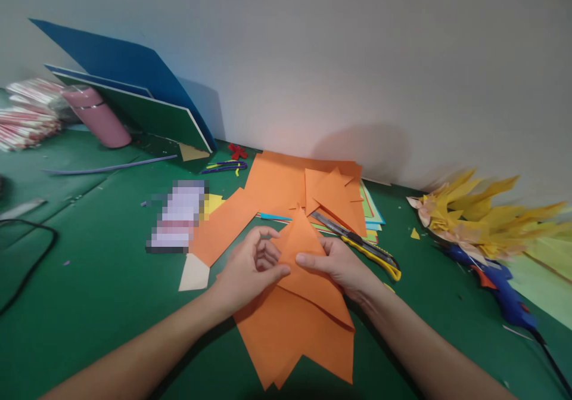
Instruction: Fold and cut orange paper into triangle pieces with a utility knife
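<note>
Both my hands hold a folded orange paper (308, 281) over the green table (89, 304). My left hand (252, 266) curls round its left edge, thumb and fingers closed on the fold. My right hand (339, 266) pinches the right side, thumb pressed on top near the pointed tip. The paper forms a triangle pointing away from me, with wider layers spreading toward my body. More orange sheets (286, 185) lie just beyond my hands.
A yellow utility knife (361, 245) lies right of my hands. A blue glue gun (500, 287) and a yellow paper figure (478, 215) sit at far right. Blue and green boards (134, 90), a pink bottle (100, 117) and a black cable (31, 257) are at left.
</note>
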The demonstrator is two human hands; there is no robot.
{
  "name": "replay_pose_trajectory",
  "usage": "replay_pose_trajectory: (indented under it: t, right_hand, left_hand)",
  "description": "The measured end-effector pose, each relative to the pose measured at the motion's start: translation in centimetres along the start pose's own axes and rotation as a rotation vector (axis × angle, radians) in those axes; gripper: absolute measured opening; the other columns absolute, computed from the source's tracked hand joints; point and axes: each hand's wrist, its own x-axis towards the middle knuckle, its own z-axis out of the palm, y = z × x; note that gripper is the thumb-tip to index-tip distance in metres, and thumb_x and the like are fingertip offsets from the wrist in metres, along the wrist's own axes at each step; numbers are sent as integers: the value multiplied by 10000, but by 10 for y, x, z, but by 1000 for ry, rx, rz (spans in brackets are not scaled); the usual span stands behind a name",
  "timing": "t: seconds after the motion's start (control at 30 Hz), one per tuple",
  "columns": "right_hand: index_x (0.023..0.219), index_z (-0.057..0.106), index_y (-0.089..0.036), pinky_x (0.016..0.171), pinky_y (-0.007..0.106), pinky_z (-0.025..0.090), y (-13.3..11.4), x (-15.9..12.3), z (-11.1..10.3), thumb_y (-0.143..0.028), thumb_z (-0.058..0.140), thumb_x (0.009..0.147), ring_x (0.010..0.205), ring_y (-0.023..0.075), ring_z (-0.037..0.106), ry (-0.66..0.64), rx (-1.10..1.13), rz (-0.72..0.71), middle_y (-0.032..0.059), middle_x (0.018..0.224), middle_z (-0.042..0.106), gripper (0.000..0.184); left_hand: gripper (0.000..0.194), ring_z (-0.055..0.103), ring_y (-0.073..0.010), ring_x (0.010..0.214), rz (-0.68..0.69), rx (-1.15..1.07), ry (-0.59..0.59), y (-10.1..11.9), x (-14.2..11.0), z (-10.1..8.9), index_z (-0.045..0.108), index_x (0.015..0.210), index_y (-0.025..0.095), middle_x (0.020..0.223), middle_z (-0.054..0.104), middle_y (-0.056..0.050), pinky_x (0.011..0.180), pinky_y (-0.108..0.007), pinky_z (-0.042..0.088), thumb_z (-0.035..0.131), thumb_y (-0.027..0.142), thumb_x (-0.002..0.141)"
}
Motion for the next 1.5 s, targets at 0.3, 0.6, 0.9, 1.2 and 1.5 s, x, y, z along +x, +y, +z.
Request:
replay_pose_trajectory:
  t: [0.3, 0.6, 0.9, 1.2, 1.5]
  right_hand:
    - [851, 716, -179, 733, 348, 524, 0, 0, 2, -399, 858, 499, 720, 215, 687, 18, 0, -15, 42, 804, 744, 439]
    - [823, 717, -180, 737, 344, 527, -1, 0, 3, -399, 858, 499, 716, 212, 685, 21, 4, -15, 42, 778, 740, 416]
    - [852, 714, -180, 760, 369, 527, 1, 1, 1, -395, 859, 494, 742, 224, 687, 14, 17, -18, 43, 785, 738, 442]
    - [846, 716, -175, 750, 367, 530, 2, 1, 1, -402, 853, 500, 732, 228, 689, 20, 13, -23, 49, 788, 742, 435]
    - [851, 713, -176, 750, 363, 520, 2, 1, 0, -401, 853, 506, 729, 222, 686, 17, 12, -17, 46, 781, 737, 435]
  left_hand:
    - [407, 485, -84, 540, -21, -3, -19, 2, -1, 0, 433, 936, 208, 674, 502, 71, 539, -240, 404, 691, 238, 622]
    - [313, 490, -97, 620, 32, 47, -8, -1, 0, -1, 438, 808, 201, 755, 484, 36, 574, -250, 426, 699, 248, 643]
    - [317, 488, -82, 593, 24, 42, -9, -2, 0, -2, 438, 783, 199, 768, 497, 36, 562, -239, 435, 714, 251, 636]
    - [301, 487, -83, 588, 45, 58, -2, -1, -1, -2, 445, 786, 198, 760, 498, 39, 558, -239, 433, 709, 251, 651]
    - [296, 490, -75, 562, 40, 47, -15, -1, -1, -2, 440, 771, 202, 765, 507, 36, 546, -232, 437, 702, 260, 648]
